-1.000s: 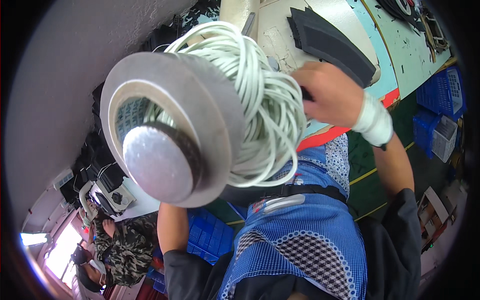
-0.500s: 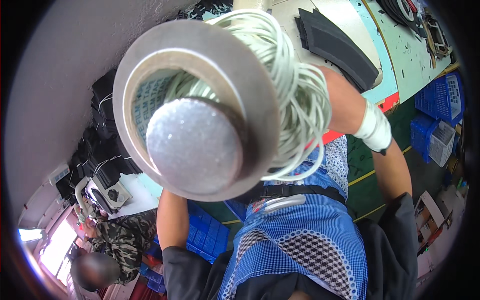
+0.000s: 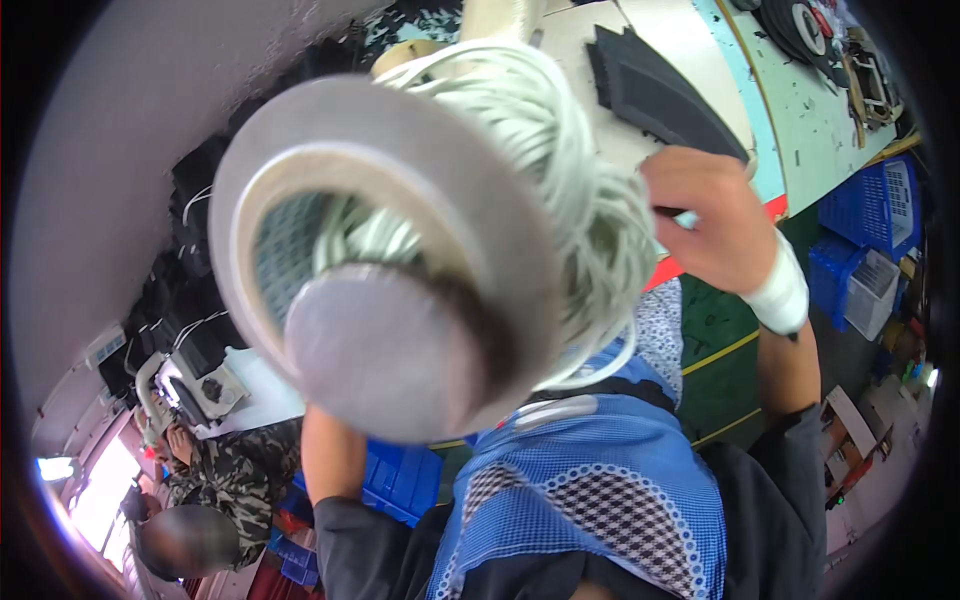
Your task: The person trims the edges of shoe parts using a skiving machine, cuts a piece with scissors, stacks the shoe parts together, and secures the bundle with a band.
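Observation:
A bundle of thin white cord [image 3: 610, 230] and a large grey-brown tape roll [image 3: 240, 225] hang close before me. A round-ended metal post [image 3: 370, 355], blurred, shows in front of the roll's opening. At the bundle's right edge is my right hand [image 3: 715, 215], with a white wrap around the wrist. Its fingers are curled in a pinch at the cord, though the fingertips are partly lost among the strands. My left forearm [image 3: 335, 450] rises behind the tape roll, which hides my left hand.
Dark curved foam-like pieces [image 3: 665, 90] lie on the pale worktable [image 3: 820, 130]. Blue plastic baskets [image 3: 870, 205] stand at right, with another blue crate [image 3: 400, 480] at lower left. A person in camouflage clothing [image 3: 235, 475] works beside a sewing machine [image 3: 215, 390].
My right hand has come out from behind the cord bundle toward the right, and its fingers now show. The tape roll and post appear slightly lower and further left.

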The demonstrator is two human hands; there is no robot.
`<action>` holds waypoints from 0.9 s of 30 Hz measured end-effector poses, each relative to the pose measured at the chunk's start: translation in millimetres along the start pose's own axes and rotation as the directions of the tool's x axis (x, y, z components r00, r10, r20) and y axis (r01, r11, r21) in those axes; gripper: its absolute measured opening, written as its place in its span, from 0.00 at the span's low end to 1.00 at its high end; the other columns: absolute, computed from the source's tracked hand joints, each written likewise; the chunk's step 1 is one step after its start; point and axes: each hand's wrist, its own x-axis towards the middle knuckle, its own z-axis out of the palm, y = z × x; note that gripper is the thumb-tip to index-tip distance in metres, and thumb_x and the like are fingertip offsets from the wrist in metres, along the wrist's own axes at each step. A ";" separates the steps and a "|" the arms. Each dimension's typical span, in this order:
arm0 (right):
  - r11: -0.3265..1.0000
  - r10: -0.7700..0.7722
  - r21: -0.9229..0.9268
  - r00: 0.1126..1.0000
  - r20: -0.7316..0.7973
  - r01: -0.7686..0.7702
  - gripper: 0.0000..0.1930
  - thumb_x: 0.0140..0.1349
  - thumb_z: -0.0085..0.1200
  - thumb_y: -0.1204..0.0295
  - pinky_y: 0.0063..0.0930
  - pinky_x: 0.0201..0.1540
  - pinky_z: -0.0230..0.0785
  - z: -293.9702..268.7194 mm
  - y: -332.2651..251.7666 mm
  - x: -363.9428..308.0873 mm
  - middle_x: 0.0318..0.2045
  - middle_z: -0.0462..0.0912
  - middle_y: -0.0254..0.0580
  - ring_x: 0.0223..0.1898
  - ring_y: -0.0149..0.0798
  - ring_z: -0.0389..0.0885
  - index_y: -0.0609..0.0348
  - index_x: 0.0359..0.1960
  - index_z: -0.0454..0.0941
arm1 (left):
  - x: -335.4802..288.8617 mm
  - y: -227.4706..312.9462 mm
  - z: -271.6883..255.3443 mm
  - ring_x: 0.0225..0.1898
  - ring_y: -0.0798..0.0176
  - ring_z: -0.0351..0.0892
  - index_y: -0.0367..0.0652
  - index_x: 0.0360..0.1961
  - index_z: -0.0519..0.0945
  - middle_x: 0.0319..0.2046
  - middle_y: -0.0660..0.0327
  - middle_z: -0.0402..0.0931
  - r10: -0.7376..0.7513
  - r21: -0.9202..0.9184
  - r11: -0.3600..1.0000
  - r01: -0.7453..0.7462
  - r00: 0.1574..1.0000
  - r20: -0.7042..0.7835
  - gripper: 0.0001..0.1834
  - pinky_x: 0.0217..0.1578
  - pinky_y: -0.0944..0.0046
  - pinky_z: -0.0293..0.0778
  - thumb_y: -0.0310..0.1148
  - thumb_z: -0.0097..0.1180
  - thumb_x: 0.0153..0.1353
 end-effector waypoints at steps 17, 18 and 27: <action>0.972 -0.119 -0.222 0.980 -0.162 0.081 0.08 0.49 0.65 0.69 0.41 0.38 0.71 37.6 -1.6 12.1 0.27 0.80 0.42 0.33 0.49 0.79 0.58 0.27 0.81 | 14.3 15.9 -8.7 0.40 0.56 0.79 0.42 0.33 0.83 0.31 0.57 0.81 0.015 0.521 0.853 -0.036 0.999 0.043 0.13 0.46 0.53 0.72 0.40 0.53 0.65; 0.998 0.019 -0.067 1.000 -0.007 -0.019 0.08 0.49 0.64 0.69 0.40 0.41 0.70 20.2 3.5 -1.0 0.31 0.81 0.42 0.37 0.49 0.79 0.59 0.28 0.82 | 13.7 16.7 -7.0 0.39 0.57 0.79 0.42 0.33 0.82 0.31 0.57 0.82 0.014 0.414 0.910 -0.029 0.999 0.037 0.13 0.46 0.53 0.72 0.39 0.53 0.64; 0.989 -0.116 0.096 0.993 0.019 0.113 0.06 0.51 0.62 0.70 0.35 0.56 0.65 40.1 7.1 13.3 0.41 0.80 0.47 0.51 0.49 0.74 0.54 0.31 0.85 | 21.2 20.5 -8.9 0.39 0.59 0.80 0.37 0.36 0.82 0.33 0.57 0.83 0.014 0.113 0.993 -0.021 0.998 0.065 0.10 0.43 0.57 0.73 0.33 0.54 0.62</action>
